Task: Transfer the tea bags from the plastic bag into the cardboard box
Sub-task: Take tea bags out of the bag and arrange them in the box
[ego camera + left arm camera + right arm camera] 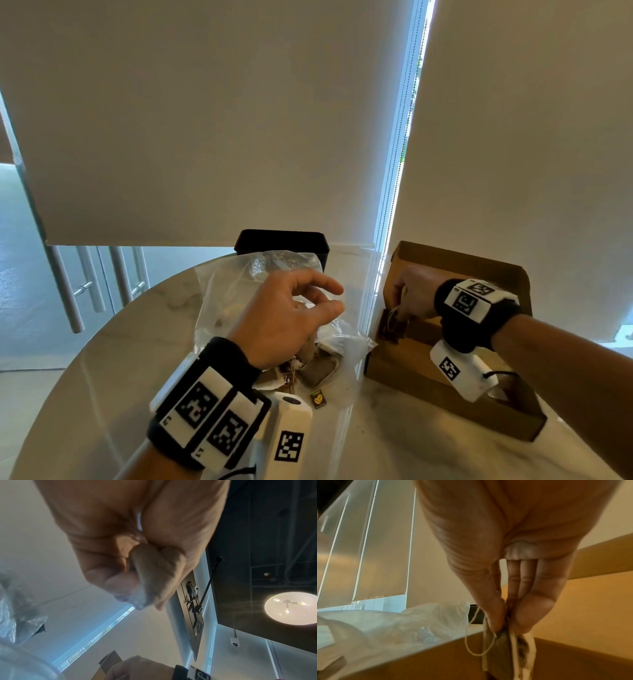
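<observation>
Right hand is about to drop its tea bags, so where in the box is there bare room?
The box floor between the near wall and the right hand is bare. The far-left corner is crowded: tea bags stand there, under the pinched ones.

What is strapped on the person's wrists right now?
Both forearms are bare, no sleeves. Each wrist wears a black band carrying white blocks printed with black square-code markers. A white camera pod with its own marker hangs under each wrist, trailing a thin black cable.

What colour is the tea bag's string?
Off-white string, clearest in the right wrist view.
</observation>
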Action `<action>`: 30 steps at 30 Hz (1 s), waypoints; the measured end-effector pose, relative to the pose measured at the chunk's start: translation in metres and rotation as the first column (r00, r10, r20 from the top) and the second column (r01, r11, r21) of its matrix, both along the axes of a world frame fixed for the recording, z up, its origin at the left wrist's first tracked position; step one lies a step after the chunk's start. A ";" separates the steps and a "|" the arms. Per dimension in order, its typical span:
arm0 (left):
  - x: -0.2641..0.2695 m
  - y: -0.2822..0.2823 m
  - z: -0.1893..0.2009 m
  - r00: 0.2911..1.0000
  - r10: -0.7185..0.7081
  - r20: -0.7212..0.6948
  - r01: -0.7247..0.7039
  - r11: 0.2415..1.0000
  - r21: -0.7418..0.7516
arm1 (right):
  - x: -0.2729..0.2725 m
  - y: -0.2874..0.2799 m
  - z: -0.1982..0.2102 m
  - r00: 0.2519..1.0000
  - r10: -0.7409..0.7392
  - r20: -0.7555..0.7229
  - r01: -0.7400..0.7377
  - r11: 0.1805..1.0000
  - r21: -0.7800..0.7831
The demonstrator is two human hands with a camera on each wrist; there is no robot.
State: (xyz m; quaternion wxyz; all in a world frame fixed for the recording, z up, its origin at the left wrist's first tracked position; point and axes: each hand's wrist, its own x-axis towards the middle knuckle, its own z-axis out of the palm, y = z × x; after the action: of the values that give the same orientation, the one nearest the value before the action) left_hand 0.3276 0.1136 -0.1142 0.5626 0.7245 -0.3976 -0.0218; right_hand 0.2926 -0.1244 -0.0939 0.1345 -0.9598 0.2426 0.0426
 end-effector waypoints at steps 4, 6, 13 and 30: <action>0.000 0.001 0.000 1.000 0.008 0.017 -0.008 1.000 0.001 | 0.011 0.002 -0.009 0.999 -0.031 -0.023 0.031 0.999 0.013; 0.000 0.001 0.000 1.000 0.004 0.014 -0.004 1.000 0.002 | 0.014 0.001 -0.012 0.999 -0.044 -0.016 0.044 0.999 0.004; 0.001 0.001 -0.001 1.000 0.004 0.014 -0.004 1.000 0.010 | 0.017 -0.003 -0.014 0.999 -0.044 -0.016 0.045 0.999 0.017; 0.001 0.005 0.004 1.000 -0.022 0.004 0.022 1.000 0.000 | -0.007 -0.033 -0.007 0.952 -0.007 -0.305 0.054 0.988 0.147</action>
State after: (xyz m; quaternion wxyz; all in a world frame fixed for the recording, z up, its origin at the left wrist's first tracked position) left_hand 0.3291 0.1185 -0.1100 0.5617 0.7199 -0.4069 -0.0264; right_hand 0.2856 -0.1570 -0.1013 0.1696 -0.9247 0.2714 0.2061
